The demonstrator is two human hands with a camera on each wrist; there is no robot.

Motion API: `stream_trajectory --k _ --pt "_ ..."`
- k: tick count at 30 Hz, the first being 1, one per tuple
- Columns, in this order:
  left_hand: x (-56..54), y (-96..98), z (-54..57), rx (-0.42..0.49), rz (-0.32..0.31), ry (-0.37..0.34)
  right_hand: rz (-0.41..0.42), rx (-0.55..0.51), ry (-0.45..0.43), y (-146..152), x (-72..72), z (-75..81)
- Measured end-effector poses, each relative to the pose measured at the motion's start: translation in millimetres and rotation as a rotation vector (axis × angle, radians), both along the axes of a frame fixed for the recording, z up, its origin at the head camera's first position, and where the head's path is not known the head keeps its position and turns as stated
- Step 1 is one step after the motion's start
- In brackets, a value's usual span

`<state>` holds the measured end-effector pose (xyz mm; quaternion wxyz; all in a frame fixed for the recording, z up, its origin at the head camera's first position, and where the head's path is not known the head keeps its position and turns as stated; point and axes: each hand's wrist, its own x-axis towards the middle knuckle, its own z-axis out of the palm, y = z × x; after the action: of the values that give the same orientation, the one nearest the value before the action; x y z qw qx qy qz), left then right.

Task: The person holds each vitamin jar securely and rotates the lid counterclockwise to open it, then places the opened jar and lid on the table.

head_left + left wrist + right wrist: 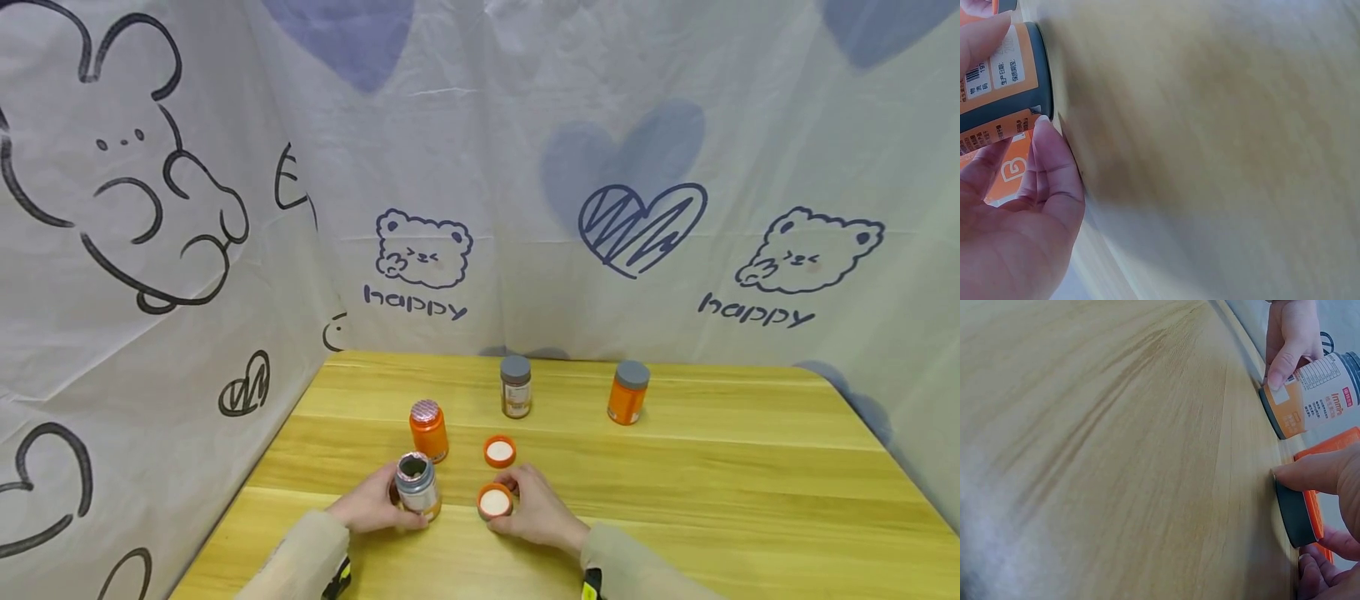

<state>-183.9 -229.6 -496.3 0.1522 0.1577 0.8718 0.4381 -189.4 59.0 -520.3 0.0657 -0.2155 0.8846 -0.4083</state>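
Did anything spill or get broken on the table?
No spill shows. The open bottle in the left hand has ragged foil round its mouth, as if torn open; the orange bottle just behind has foil across its top.

A light yellow wooden table [720, 475] with streaky grain and a rounded far right corner stretches across the room before me. Toward its far edge stand two jars with grey lids: a grey one [516, 398] at the middle and an orange one [626, 403] to its right. Nearer and left, an uncapped orange jar [429, 435] stands just beyond an open grey jar [422, 493]. To their right, two upturned lids, a far one [499, 451] and a near one [495, 502], show white insides and orange rims.
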Motion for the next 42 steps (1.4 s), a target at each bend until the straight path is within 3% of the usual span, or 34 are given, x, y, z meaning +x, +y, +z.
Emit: stream_trajectory --k 18,24,28,32,35,38,42 --pt "-0.4 -0.4 -4.6 0.020 -0.005 0.016 0.007 0.003 0.012 0 -1.5 -0.9" --pt "1.6 -1.9 -6.7 0.027 0.000 0.028 -0.004 -0.065 -0.026 2 -1.5 -1.3" --pt "5.6 -3.8 -7.8 0.037 0.028 0.028 -0.027 -0.129 -0.048 3 -1.3 -2.0" --pt "10.0 -5.7 -6.1 0.047 0.097 0.035 -0.045 -0.175 -0.058 5 -1.1 -1.7" --pt "12.3 -7.7 -2.7 0.075 0.128 0.073 -0.055 -0.213 -0.072 6 0.6 1.1" --pt "14.2 -8.5 3.5 0.122 0.120 0.134 -0.070 -0.256 -0.083 7 2.1 5.0" --pt "15.0 -5.4 17.3 0.154 0.122 0.224 -0.090 -0.295 -0.076 9 0.9 8.4"
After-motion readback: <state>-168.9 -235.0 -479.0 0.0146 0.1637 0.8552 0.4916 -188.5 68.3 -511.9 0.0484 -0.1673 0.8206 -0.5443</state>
